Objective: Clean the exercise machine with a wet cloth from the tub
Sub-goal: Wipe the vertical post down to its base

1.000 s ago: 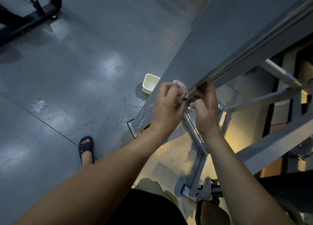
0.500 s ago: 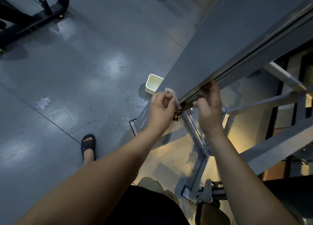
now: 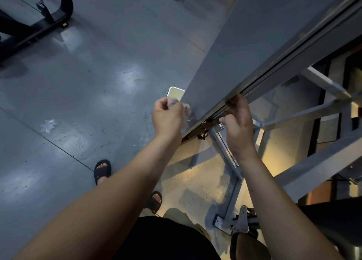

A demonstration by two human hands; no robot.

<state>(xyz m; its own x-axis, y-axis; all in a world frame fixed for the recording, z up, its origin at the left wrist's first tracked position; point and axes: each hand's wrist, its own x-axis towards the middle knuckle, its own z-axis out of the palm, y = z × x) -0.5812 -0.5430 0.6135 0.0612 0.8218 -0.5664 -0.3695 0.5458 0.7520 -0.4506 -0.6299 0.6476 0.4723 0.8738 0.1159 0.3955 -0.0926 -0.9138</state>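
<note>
Wipe in progress low on the beam (image 3: 244,50); upper length and frame judged not yet done.
Tub (image 3: 175,93) on floor behind beam's lower end. Right hand (image 3: 239,120) grip curled on beam's underside rail; left hand (image 3: 168,116) grip pinching cloth (image 3: 186,111) at beam's left edge.

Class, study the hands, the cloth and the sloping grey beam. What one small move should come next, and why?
Probably slide the cloth up the beam: the left hand grips it against the beam's lower end, most of the grey face lies above, and the right hand holds the rail alongside.
</note>
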